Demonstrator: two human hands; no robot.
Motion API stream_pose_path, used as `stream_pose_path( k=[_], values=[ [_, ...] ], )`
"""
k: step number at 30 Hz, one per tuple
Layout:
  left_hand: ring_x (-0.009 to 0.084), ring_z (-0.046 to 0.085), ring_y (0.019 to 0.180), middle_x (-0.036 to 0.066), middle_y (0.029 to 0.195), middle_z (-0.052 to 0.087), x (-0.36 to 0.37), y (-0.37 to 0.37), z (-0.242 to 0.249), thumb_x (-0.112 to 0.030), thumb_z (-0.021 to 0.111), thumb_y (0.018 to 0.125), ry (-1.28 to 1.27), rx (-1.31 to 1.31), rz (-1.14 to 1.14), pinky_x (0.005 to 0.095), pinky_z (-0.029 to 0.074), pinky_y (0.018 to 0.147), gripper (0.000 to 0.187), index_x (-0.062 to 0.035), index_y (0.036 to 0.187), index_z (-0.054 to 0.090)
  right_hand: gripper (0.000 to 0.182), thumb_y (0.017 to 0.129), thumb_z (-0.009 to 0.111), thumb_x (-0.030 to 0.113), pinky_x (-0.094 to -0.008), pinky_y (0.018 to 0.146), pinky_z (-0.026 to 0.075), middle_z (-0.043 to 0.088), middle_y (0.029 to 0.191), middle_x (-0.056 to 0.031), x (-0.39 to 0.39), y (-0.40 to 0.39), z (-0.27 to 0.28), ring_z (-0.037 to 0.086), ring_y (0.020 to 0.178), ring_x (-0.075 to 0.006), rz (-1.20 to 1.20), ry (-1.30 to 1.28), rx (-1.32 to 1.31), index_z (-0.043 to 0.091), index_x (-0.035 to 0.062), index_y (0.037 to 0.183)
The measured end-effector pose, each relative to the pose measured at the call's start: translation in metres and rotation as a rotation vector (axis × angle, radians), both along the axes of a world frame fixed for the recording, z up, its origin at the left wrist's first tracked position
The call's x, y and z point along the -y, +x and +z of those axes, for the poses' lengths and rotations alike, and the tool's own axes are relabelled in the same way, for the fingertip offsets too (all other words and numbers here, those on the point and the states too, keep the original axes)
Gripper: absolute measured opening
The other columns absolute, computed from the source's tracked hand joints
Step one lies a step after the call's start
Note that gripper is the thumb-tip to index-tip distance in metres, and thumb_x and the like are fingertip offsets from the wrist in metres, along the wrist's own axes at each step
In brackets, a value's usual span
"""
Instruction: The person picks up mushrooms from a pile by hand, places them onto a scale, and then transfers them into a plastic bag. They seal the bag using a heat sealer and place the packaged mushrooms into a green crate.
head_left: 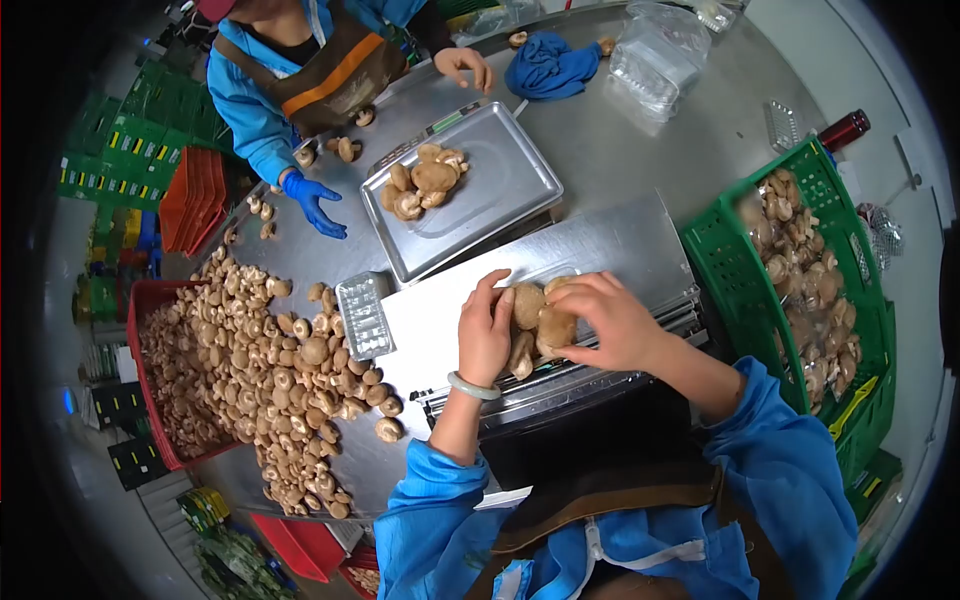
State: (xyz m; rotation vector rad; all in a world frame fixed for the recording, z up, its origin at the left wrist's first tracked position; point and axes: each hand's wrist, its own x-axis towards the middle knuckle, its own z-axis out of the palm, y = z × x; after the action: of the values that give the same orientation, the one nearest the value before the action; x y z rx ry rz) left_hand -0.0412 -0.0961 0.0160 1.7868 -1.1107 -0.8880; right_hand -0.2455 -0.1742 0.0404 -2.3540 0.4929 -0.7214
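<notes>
My left hand (485, 330) and my right hand (605, 318) are cupped around a small heap of brown mushrooms (538, 325) on a steel wrapping machine's plate (620, 245). Both hands press the heap from either side, fingers curled on the caps. A pale bangle sits on my left wrist. A clear plastic tray (364, 315) lies empty to the left of the machine.
A steel scale pan (500, 190) holds several mushrooms (425, 180). Loose mushrooms (270, 370) spread over the table from a red crate (140, 300). A green crate (745, 290) of bagged mushrooms stands at right. A co-worker's blue-gloved hand (312, 203) rests at the far left; a blue cloth (550, 65) lies beyond.
</notes>
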Motion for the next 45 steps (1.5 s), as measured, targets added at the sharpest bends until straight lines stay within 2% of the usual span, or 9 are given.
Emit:
stream_pose_path(
  k=[7,13,16,19,25,35,39,41,45],
  values=[
    [0.0352,0.056,0.111,0.018,0.125,0.059,-0.005,0.009,-0.001,-0.016,0.058,0.095,-0.216,0.538,-0.103,0.041,0.043,0.096,0.027,-0.0036,0.118,0.065,0.053,0.079,0.076,0.032,-0.0447,0.105,0.038,0.055,0.132,-0.0105,-0.012,0.001,-0.01,0.045,0.127,-0.0322,-0.083,-0.029,-0.087,0.059,0.0032,0.12],
    [0.0336,0.042,0.136,0.019,0.149,0.041,-0.026,0.007,-0.021,-0.024,0.06,0.091,-0.298,-0.079,0.002,0.0423,0.037,0.109,0.05,-0.0044,0.137,0.052,0.049,0.086,0.069,0.028,-0.0463,0.108,0.036,0.05,0.136,-0.0171,-0.002,0.004,-0.033,0.042,0.13,-0.0379,-0.306,0.232,0.019,0.057,0.0012,0.125],
    [0.0391,0.047,0.128,0.02,0.143,0.048,-0.019,-0.018,-0.021,-0.023,0.061,0.091,-0.305,0.413,-0.063,0.0468,0.033,0.111,0.045,-0.0038,0.13,0.056,0.049,0.089,0.066,0.029,-0.0469,0.11,0.035,0.047,0.138,-0.0192,-0.015,0.031,-0.049,0.038,0.133,-0.0384,-0.26,0.09,-0.12,0.056,-0.0003,0.127],
    [0.0398,0.048,0.127,0.019,0.137,0.053,-0.015,-0.017,-0.027,-0.02,0.06,0.092,-0.28,0.24,0.059,0.0476,0.033,0.112,0.038,-0.0034,0.126,0.059,0.048,0.092,0.063,0.031,-0.0472,0.11,0.034,0.047,0.138,-0.0187,-0.012,0.031,-0.057,0.037,0.133,-0.0383,-0.272,0.144,-0.066,0.055,-0.0005,0.128],
    [0.0372,0.05,0.126,0.012,0.123,0.065,-0.021,-0.002,-0.017,-0.019,0.057,0.095,-0.234,0.595,-0.018,0.0445,0.032,0.11,0.029,-0.0065,0.12,0.065,0.049,0.094,0.059,0.036,-0.0474,0.109,0.034,0.049,0.138,-0.0172,-0.02,0.031,-0.049,0.038,0.133,-0.0377,-0.288,0.086,-0.132,0.056,-0.0002,0.128],
    [0.0242,0.054,0.12,0.014,0.136,0.056,-0.06,0.025,-0.012,-0.024,0.051,0.1,-0.305,-0.136,0.2,0.0335,0.037,0.106,0.04,-0.0029,0.134,0.055,0.056,0.094,0.061,0.036,-0.0432,0.11,0.034,0.043,0.144,-0.0185,-0.014,-0.005,-0.043,0.042,0.132,-0.0363,-0.354,0.158,-0.016,0.048,0.0037,0.138],
    [0.0179,0.06,0.066,0.01,0.079,0.067,-0.15,0.065,-0.008,-0.015,0.066,0.09,-0.047,0.264,0.444,0.0317,0.047,0.063,0.017,0.0024,0.092,0.068,0.036,0.085,0.071,0.026,-0.0428,0.096,0.042,0.061,0.109,-0.0142,-0.028,-0.09,-0.016,0.054,0.109,-0.0331,-0.545,0.143,-0.077,0.063,0.002,0.109],
    [0.0302,0.06,0.066,0.015,0.073,0.066,-0.191,0.059,-0.018,-0.021,0.074,0.084,0.06,0.628,0.421,0.0386,0.048,0.065,0.023,0.0008,0.08,0.07,0.028,0.081,0.075,0.028,-0.0434,0.087,0.042,0.063,0.092,-0.0098,-0.049,-0.11,-0.017,0.056,0.098,-0.03,-0.642,0.122,-0.218,0.068,0.0031,0.091],
    [0.0328,0.058,0.081,0.01,0.075,0.064,-0.199,0.007,-0.029,-0.023,0.079,0.076,0.192,0.72,0.295,0.0445,0.045,0.073,0.019,-0.0048,0.075,0.072,0.031,0.075,0.078,0.037,-0.0419,0.079,0.039,0.061,0.08,-0.006,-0.084,-0.112,-0.044,0.055,0.087,-0.027,-0.657,-0.044,-0.405,0.07,0.0078,0.068]
  ],
)
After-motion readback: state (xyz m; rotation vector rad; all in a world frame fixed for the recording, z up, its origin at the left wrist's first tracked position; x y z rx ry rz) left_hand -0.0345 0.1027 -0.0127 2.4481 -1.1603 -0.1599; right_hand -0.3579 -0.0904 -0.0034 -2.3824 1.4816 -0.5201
